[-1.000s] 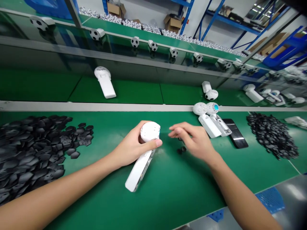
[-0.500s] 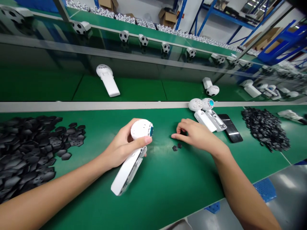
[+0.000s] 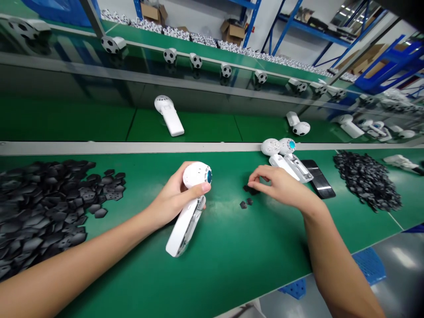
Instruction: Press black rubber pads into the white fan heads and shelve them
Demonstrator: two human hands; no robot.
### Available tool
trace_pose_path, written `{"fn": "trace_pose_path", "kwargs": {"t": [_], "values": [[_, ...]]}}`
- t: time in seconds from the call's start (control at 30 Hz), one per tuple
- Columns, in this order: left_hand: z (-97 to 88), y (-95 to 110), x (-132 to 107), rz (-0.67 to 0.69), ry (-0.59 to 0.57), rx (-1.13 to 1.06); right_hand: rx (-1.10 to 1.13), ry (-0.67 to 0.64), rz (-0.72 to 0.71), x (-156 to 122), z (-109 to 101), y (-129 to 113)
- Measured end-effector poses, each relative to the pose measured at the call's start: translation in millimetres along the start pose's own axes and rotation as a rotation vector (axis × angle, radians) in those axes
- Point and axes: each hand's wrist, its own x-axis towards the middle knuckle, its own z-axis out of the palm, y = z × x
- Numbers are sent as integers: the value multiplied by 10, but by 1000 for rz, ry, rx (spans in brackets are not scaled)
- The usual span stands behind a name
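My left hand [image 3: 177, 194] is closed around the neck of a white handheld fan [image 3: 187, 225]. The fan's round head [image 3: 196, 174] points up and shows a blue disc on its right side, while the handle slants down to the left. Thumb and fingertips of my right hand [image 3: 273, 183] are pinched together low over the bench, at some black pieces [image 3: 254, 191]; whether one is between the fingertips is hidden. Just in front of that hand lie two small black pentagon-shaped pieces [image 3: 244, 205].
A large heap of black pieces [image 3: 43, 207] spreads at the left, a smaller heap [image 3: 366, 179] at the right. Two white fans [image 3: 281, 163] and a black phone [image 3: 318, 179] lie beyond my right hand. More fans [image 3: 169, 115] rest behind the pale rail [image 3: 212, 148].
My right hand has moved slightly right and its fingertips have come together, uncovering black pieces below them. The fan in my left hand has tilted a little more upright.
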Motion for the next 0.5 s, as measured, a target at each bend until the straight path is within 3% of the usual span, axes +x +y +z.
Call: {"fn": "trace_pose_path", "kwargs": {"t": [0.3, 0.5], "values": [[22, 50, -1, -31, -6, 9, -124, -48, 16, 29, 99, 7], [72, 29, 10, 23, 12, -50, -201, 99, -40, 36, 157, -129]]}}
